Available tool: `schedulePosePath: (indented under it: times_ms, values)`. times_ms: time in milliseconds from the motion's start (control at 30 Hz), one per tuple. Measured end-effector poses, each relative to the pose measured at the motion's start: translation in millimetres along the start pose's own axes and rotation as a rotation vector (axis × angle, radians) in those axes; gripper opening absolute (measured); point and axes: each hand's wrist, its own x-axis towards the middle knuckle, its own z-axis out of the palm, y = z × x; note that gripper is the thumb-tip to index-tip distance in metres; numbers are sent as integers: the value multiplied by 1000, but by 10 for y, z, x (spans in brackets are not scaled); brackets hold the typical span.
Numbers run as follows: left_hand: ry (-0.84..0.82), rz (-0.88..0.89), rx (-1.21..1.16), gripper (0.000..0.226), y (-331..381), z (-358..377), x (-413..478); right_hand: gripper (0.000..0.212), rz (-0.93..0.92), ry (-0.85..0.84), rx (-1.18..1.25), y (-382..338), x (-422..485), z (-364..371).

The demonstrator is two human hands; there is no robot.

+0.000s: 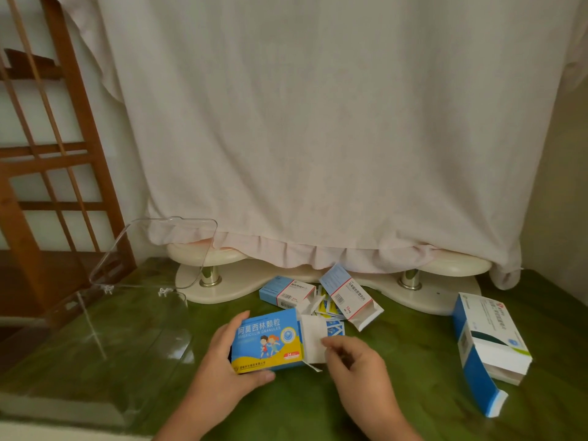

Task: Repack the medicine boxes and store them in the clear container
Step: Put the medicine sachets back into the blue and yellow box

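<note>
Left hand (222,361) with fingers clamped on a blue-and-yellow granules box (267,340) above the green tabletop (397,377), right hand (356,361) fingers pinched together on its white end flap (313,338), sachets (331,316) and two open boxes (346,292) just behind, clear container (133,329) at left, lid (152,249) raised.

The worktop (397,377) at the bottom of the frame is glossy green, marbled and reflective. At lower left the clear container (133,329) is smooth transparent plastic, its raised lid (152,249) likewise. The amoxicillin box (267,340) at lower centre is printed cardboard with a slight sheen. Behind, a pale matt cloth (318,122) hangs in soft folds. At upper left stands a varnished brown wooden frame (79,106).
</note>
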Motion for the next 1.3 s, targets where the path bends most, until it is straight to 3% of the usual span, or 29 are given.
schedulePosePath:
  times_ms: [167, 400, 533, 667, 967, 1033, 1200, 1300]
  values:
    - [52, -23, -16, 106, -47, 0, 33, 27, -138, 143, -316, 231, 136, -52]
    - [51, -22, -13, 106, -33, -7, 41, 61, -200, -153, -724, 191, 237, 14]
    - [50, -25, -8, 106, -14, -4, 23, 52, -246, -148, -720, 209, 194, -29]
    - [50, -22, -16, 105, -8, -10, 13, 38, -237, -31, -596, 261, 84, -84]
    - [47, -4, -23, 104, -41, -6, 0, 84, -142, -57, -644, 205, 49, -151]
    - [42, -6, -24, 104, -56, -8, 0, 76, -134, -36, -650, 231, 61, -122]
    - [33, -24, -26, 106, -58, -12, 9, 27, -233, 204, -577, 455, 92, -35]
    - [31, -25, -21, 106, -64, -18, 9, 24, -243, 335, -414, 446, 78, -61]
